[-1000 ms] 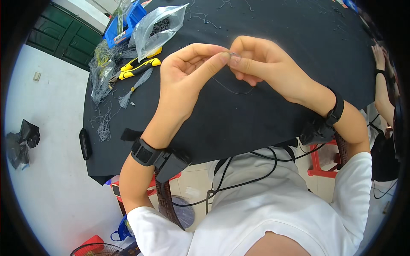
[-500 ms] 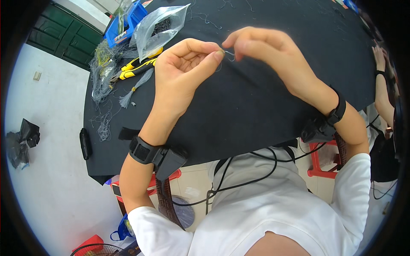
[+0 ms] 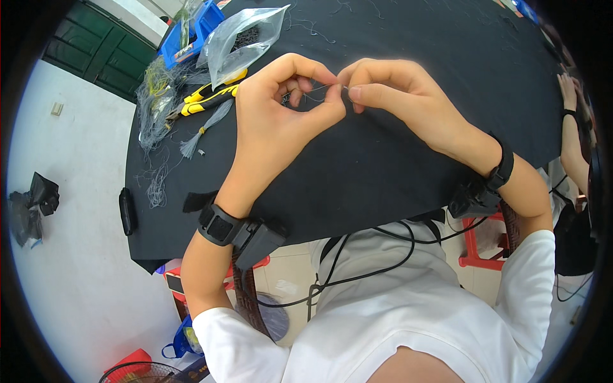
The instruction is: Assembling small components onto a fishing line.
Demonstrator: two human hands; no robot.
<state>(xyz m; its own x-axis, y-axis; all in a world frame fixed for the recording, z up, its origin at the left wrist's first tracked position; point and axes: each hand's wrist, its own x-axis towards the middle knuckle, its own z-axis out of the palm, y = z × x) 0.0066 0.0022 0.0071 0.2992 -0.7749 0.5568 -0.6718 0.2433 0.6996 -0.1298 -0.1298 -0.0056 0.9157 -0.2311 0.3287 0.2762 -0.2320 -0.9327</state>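
Above the dark table, my left hand and my right hand meet fingertip to fingertip. Both are closed in a pinch on a thin grey line, which shows as a small loop under my left index finger. A small dark metallic bit shows by the curled fingers of my left hand; its kind is too small to make out. Left of that hand lie yellow-and-black pliers and a bundle of grey line tied with a yellow band.
A clear plastic bag with dark small pieces lies beside a blue bin. Tangled line covers the table's left edge, near a black case. Another person's hand rests at the right edge. Black cables cross my lap.
My right hand has come down and in to the left hand, and its fingers have closed on the line. My left hand has shifted slightly right, its index finger and thumb more extended.
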